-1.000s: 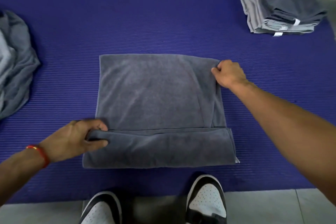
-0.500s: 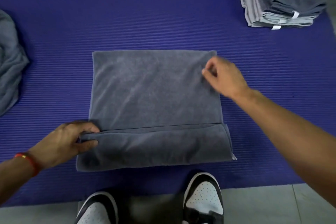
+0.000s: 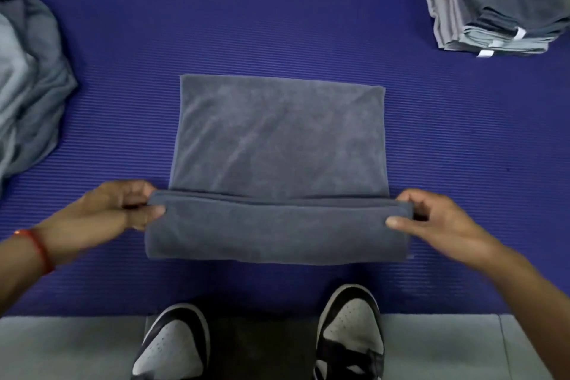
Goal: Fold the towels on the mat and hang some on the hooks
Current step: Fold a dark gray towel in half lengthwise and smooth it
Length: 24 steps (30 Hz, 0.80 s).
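A ribbed purple mat (image 3: pixel 277 25) covers grey tiled floor (image 3: pixel 77 348). At its centre lies a dark grey towel (image 3: pixel 277 139), its near edge folded over; the left hand (image 3: pixel 123 210) and right hand (image 3: pixel 431 219) pinch that fold's ends. Beyond the towel to the right sits a folded stack (image 3: pixel 493 9); to its left, a crumpled heap (image 3: pixel 30 86).

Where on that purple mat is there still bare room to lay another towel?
Bare mat lies beyond the grey towel, between the loose towel heap and the folded stack. The near edge is crowded: the left hand, right hand and shoes.
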{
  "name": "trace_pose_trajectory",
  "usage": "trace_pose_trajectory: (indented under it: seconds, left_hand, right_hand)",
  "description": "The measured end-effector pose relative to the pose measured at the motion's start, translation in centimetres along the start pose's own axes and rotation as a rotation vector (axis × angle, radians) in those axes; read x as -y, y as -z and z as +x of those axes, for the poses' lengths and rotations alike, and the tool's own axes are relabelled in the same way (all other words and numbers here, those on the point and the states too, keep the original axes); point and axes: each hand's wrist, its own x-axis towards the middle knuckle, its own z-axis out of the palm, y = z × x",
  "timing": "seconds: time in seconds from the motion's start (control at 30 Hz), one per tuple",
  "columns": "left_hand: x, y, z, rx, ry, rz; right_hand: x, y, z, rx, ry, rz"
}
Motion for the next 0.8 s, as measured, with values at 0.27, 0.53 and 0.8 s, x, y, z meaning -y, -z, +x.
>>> trace_pose_trajectory:
  seconds: [0.27,0.53,0.8]
  left_hand:
    - [-6.8,2.3,8.2,-0.362,-0.212,-0.268]
    - [-6.3,2.1,15.0,-0.530,-0.074,-0.088]
    - [-7.6,3.8,17.4,-0.602,-0.059,-0.086]
  right_hand:
    - [5.9,4.0,10.8,-0.365,0.085,0.269]
    - [4.9,1.4,16.2,-0.611,-0.057,-0.071]
    - [6.4,3.3,18.7,-0.726,-0.002,-0.133]
